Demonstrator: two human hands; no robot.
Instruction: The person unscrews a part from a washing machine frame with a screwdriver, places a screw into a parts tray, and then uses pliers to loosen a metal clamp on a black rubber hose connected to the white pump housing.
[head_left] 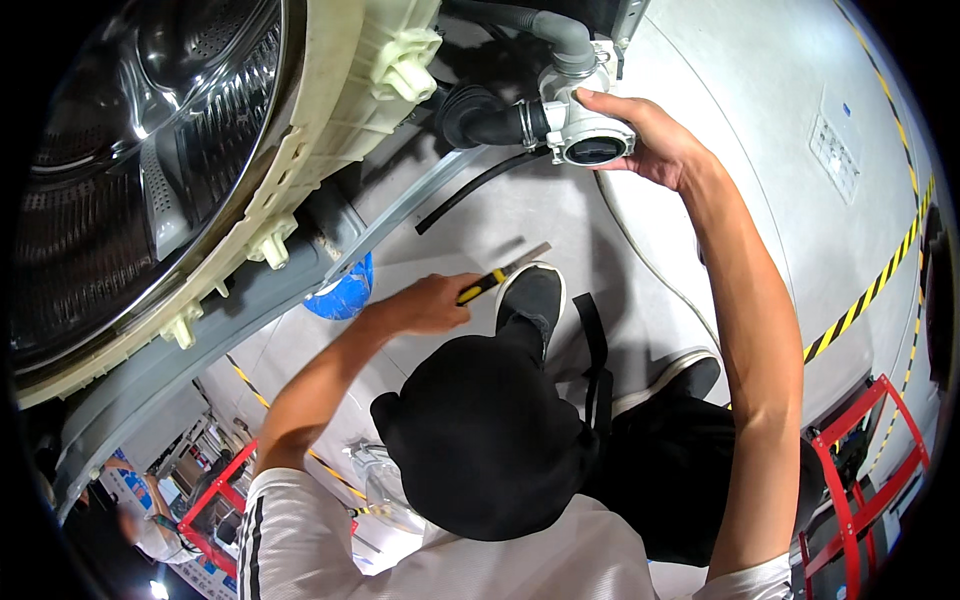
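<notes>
the right hand (655, 143) clasps the white pump housing (572, 124), joined to two hoses (495, 126); the left hand (432, 304) grips a knife (484, 288). seemingly a steadying step; the next move calls for blade control.

Smooth plastic pump housing (574, 120), glossy metal drum (200, 130) (tub (325, 105) matt plastic)

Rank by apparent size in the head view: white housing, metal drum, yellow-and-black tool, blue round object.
1. metal drum, though cut off by the picture's dark rim
2. white housing
Unranked below those: yellow-and-black tool and blue round object; the tool is longer but thinner, the blue object partly hidden.
</notes>
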